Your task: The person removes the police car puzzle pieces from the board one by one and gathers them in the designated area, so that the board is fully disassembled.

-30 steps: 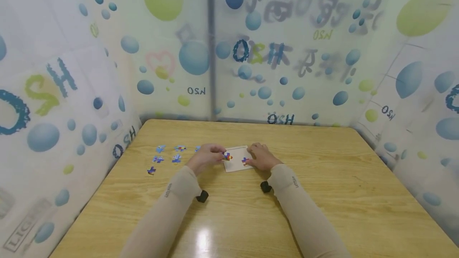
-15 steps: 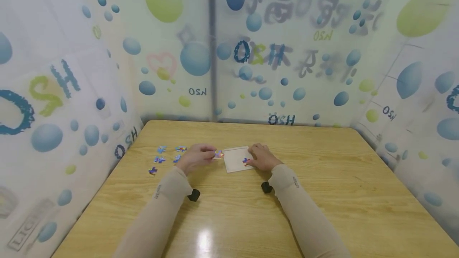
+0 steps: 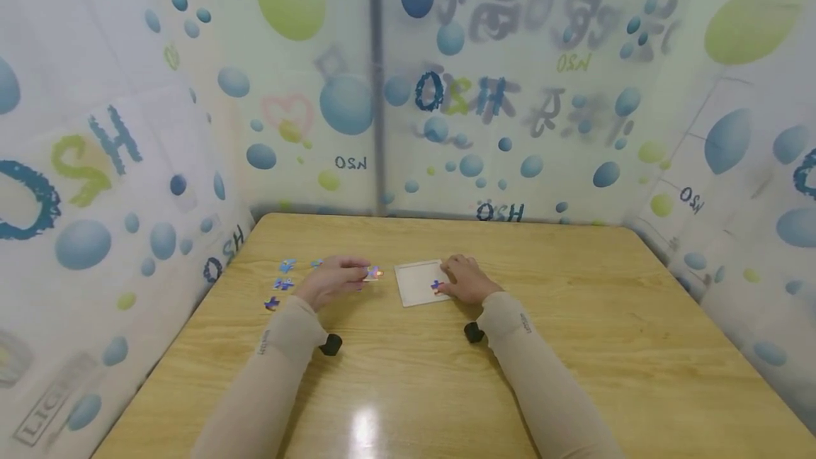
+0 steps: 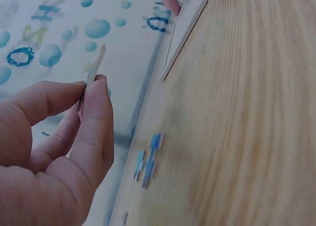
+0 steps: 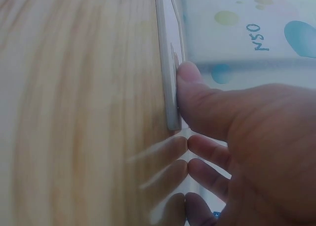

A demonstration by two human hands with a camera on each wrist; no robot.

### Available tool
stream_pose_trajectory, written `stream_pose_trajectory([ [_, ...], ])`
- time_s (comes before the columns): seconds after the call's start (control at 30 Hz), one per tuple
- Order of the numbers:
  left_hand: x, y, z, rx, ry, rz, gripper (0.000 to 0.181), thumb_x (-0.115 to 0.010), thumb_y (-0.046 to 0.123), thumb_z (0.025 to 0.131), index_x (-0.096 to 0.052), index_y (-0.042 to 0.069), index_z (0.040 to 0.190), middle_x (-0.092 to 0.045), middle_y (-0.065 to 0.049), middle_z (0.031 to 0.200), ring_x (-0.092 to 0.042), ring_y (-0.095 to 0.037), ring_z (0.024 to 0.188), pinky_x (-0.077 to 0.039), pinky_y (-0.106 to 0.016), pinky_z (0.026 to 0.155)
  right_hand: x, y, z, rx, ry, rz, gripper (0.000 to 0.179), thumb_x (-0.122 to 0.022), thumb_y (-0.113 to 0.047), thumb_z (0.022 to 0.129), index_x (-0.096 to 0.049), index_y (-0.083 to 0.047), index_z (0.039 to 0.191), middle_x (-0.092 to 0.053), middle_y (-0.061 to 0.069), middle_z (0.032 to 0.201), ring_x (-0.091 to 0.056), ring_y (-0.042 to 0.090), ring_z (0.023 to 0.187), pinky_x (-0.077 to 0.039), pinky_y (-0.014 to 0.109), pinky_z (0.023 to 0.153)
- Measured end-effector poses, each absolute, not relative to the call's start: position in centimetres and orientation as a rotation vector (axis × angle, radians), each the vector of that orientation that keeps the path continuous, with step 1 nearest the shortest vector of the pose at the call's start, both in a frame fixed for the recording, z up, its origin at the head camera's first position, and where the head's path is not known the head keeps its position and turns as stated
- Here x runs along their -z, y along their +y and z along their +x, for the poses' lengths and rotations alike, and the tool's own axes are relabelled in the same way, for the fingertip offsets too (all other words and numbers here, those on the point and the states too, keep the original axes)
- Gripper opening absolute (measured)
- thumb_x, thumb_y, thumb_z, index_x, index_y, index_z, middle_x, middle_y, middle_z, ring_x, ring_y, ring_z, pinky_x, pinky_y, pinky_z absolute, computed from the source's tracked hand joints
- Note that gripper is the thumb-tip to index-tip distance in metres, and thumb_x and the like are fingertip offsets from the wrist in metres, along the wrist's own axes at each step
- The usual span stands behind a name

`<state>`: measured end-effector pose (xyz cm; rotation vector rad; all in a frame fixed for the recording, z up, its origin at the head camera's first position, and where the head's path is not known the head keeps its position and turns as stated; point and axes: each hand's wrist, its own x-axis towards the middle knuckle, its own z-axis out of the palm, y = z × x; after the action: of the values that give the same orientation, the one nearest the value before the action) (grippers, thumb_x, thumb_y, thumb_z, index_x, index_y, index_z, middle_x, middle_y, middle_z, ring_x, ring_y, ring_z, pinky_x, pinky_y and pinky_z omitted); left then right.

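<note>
My left hand (image 3: 333,280) pinches a colourful jigsaw puzzle piece (image 3: 375,273) between thumb and fingers, to the left of the white puzzle tray (image 3: 416,292). In the left wrist view that piece (image 4: 94,77) is seen edge-on, raised above the table. My right hand (image 3: 472,280) holds the tray at its right side. Its thumb (image 5: 190,80) lies over the tray's edge, while the other fingertips rest on the table just outside it. Beside the right thumb, another puzzle piece (image 3: 436,287) lies inside the tray.
Several loose pieces lie on the wooden table (image 3: 574,346) at the left, including a blue one (image 3: 288,265) and a dark one (image 3: 272,302). My left hand covers part of that group. Patterned curtains (image 3: 446,147) enclose the back and sides.
My left hand has drawn back to the left from over the tray, carrying the puzzle piece and turning it. My right hand and the tray stay almost where they were.
</note>
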<state>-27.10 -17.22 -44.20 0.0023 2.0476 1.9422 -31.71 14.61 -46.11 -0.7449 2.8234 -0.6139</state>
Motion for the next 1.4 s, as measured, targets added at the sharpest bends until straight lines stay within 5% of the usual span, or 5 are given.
stream_pose_trajectory([
  [0.33,43.8,-19.9,-26.3,-1.949,2.068,-0.022,0.04,-0.053,0.004,0.105,-0.046,-0.011,0.142,-0.058,-0.015,0.127,-0.065,-0.013,0.102,-0.048,-0.04,0.107,46.1,14.7,-31.6,0.618,2.824,-0.789,0.052,-0.064,-0.025,0.102,-0.05,0.002,0.144,-0.043,0.023,0.149,-0.037,0.04,0.136,-0.033,0.052,0.116],
  [0.53,43.8,-21.2,-25.7,-1.928,2.089,0.0,0.04,-0.054,0.003,0.105,-0.045,-0.013,0.14,-0.057,-0.01,0.121,-0.064,-0.013,0.102,-0.046,-0.041,0.109,45.9,14.7,-31.5,0.629,2.82,-0.784,0.052,-0.063,-0.025,0.102,-0.049,0.002,0.144,-0.042,0.023,0.149,-0.037,0.041,0.136,-0.033,0.053,0.116],
  [0.8,43.8,-22.0,-24.9,-1.874,2.136,-0.008,0.043,-0.054,0.005,0.105,-0.043,-0.014,0.142,-0.045,-0.025,0.142,-0.058,-0.023,0.116,-0.046,-0.04,0.109,45.8,14.8,-31.6,0.62,2.821,-0.776,0.053,-0.063,-0.026,0.103,-0.048,0.002,0.145,-0.042,0.023,0.15,-0.036,0.041,0.137,-0.032,0.053,0.116],
  [1.4,44.4,-24.1,-23.4,-1.759,2.196,-0.076,0.031,-0.058,0.001,0.102,-0.053,-0.012,0.129,-0.059,-0.016,0.121,-0.065,-0.017,0.101,-0.056,-0.032,0.095,46.1,14.9,-31.6,0.617,2.83,-0.783,0.052,-0.063,-0.026,0.103,-0.049,0.001,0.145,-0.042,0.022,0.15,-0.038,0.04,0.135,-0.034,0.052,0.115],
])
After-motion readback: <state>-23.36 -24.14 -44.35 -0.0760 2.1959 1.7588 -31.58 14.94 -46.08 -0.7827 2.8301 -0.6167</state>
